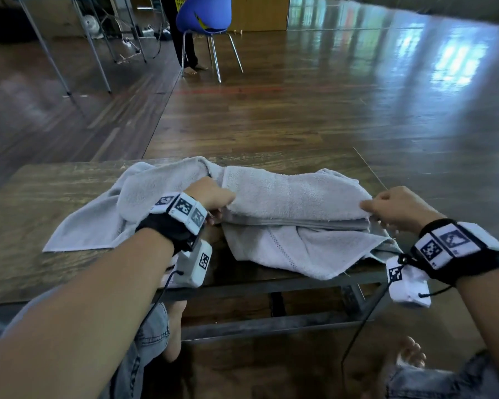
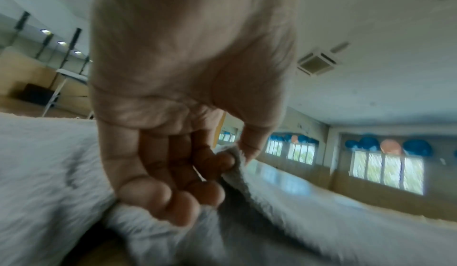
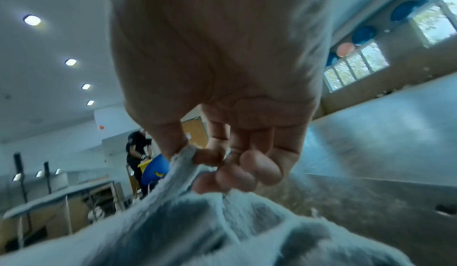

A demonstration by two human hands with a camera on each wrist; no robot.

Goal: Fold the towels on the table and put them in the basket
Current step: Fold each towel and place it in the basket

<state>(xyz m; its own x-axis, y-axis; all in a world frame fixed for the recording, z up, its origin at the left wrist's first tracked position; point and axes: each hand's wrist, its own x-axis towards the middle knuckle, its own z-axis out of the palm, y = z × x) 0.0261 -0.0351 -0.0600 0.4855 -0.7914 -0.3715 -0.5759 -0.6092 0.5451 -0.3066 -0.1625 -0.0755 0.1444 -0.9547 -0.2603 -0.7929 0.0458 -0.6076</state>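
Both hands pinch grey towel [image 1: 294, 197] ends: left [image 1: 211, 194], right [image 1: 395, 208]; markers unreadable.

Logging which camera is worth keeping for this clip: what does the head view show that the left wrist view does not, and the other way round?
Only the head view shows the table, both hands at opposite ends of the folded towel, the right hand gripping its end, a second towel lying loose on the left, and a blue chair. No basket appears. Only the left wrist view shows the thumb and forefinger pinching the towel's edge, plus windows and ceiling. Both show the left hand on grey towelling.
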